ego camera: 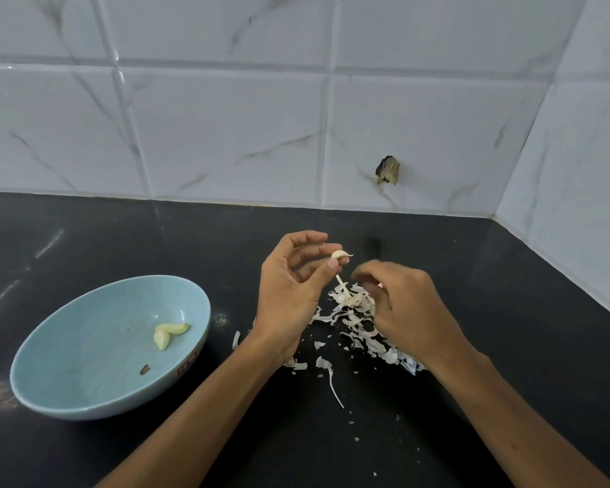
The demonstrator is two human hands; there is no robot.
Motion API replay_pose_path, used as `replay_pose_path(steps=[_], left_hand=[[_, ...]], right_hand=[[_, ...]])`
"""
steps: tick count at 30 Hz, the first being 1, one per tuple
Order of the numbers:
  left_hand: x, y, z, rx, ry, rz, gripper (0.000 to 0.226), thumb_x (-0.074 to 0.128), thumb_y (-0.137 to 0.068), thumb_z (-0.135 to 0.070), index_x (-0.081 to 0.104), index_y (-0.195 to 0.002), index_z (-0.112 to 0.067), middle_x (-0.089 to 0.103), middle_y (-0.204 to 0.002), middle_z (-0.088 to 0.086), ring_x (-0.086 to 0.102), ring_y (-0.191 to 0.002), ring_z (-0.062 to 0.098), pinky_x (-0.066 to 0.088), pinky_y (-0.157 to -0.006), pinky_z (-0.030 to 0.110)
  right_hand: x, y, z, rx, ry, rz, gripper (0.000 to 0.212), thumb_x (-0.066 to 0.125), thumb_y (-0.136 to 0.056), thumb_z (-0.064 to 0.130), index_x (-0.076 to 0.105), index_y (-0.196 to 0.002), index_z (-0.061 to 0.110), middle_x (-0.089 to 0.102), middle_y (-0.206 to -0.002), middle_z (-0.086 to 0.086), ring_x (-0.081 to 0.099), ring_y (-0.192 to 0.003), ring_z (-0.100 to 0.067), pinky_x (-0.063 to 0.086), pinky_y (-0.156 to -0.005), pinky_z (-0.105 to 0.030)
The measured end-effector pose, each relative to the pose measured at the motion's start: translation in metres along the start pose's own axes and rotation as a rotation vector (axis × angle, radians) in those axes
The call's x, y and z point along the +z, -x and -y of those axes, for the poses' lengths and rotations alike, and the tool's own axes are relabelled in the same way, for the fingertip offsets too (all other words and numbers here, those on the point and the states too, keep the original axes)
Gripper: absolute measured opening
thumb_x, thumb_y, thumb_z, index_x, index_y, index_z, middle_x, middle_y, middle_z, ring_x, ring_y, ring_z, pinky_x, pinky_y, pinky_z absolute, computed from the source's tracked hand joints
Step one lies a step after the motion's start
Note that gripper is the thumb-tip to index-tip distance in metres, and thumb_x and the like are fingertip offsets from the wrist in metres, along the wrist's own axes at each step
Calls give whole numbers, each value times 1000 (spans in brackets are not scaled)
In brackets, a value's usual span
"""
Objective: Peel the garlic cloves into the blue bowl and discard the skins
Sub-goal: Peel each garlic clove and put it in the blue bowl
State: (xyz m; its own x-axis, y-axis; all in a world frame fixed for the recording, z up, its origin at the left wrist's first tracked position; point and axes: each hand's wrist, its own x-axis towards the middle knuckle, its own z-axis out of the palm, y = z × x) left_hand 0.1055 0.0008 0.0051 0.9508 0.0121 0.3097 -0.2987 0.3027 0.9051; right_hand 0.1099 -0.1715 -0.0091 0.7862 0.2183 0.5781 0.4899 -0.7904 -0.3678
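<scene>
With our left hand (pixel 289 294) we pinch the small pale garlic clove (pixel 339 254) by the fingertips over the papery white skin heap (pixel 354 311) mid-counter so peelings drop there, our right hand (pixel 407 304) curled, its hold unclear, the round blue bowl (pixel 85 346) waiting near the black countertop (pixel 507 311)'s left edge.

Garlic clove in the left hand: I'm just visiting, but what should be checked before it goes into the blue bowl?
1. Grip on the garlic clove: ok; the left hand pinches it between thumb and fingertips.
2. Peeling finished: not ok; a strip of skin trails from it toward the skins pile.
3. Place in the blue bowl: ok; it stands upright on the counter, holding two peeled cloves with room left.
4. Bowl free of scraps: not ok; a dark bit lies inside.
5. Use of the right hand: cannot tell; its curled fingers blur over the skins.
</scene>
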Motion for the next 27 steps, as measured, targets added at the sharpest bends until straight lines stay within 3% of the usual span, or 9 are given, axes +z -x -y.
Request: replay_pose_path(steps=[3, 6, 12, 18, 23, 27], left_hand=[[1, 1, 1, -12, 17, 15, 27, 70, -90, 5, 64, -115, -4, 76, -104, 13, 75, -97, 19, 58, -86, 24], [2, 3, 3, -37, 10, 29, 22, 70, -91, 3, 67, -112, -4, 77, -103, 12, 75, -96, 15, 57, -82, 20], [7, 8, 6, -71, 19, 60, 14, 72, -90, -1, 72, -103, -5, 76, -104, 13, 74, -97, 19, 58, -86, 26], [7, 10, 3, -124, 21, 125, 14, 76, -85, -4, 74, -99, -3, 78, -92, 15, 76, -85, 17, 56, -73, 21], [6, 10, 2, -157, 103, 171, 13, 78, -73, -1, 76, -85, -1, 77, -86, 18, 76, -79, 20, 59, -71, 22], [7, 11, 6, -134, 119, 140, 12, 79, -68, -1, 79, -80, -3, 77, -87, 21, 77, -78, 24, 61, -70, 24]], right_hand=[[-5, 0, 8, -29, -146, -238, 18, 72, -93, 14, 68, -111, 13, 68, -97, 7, 65, -84, -4, 55, -72, -19], [-5, 0, 16, -95, -202, -332, 15, 75, -91, 17, 71, -104, 9, 69, -92, 3, 66, -79, -7, 54, -69, -18], [-4, -1, 16, -100, -219, -366, 6, 76, -90, 11, 71, -91, 8, 67, -83, 4, 66, -75, -8, 53, -67, -21], [-4, -3, 16, -32, -280, -363, 12, 70, -91, 0, 64, -84, 8, 63, -78, 2, 61, -74, -12, 49, -65, -24], [-4, -1, 18, 21, -355, -319, 23, 63, -87, -13, 59, -78, 8, 61, -71, 4, 61, -69, -12, 42, -61, -12], [0, 1, 18, 56, -394, -274, 29, 57, -88, -15, 55, -75, 12, 54, -66, 12, 54, -63, -7, 37, -58, -10]])
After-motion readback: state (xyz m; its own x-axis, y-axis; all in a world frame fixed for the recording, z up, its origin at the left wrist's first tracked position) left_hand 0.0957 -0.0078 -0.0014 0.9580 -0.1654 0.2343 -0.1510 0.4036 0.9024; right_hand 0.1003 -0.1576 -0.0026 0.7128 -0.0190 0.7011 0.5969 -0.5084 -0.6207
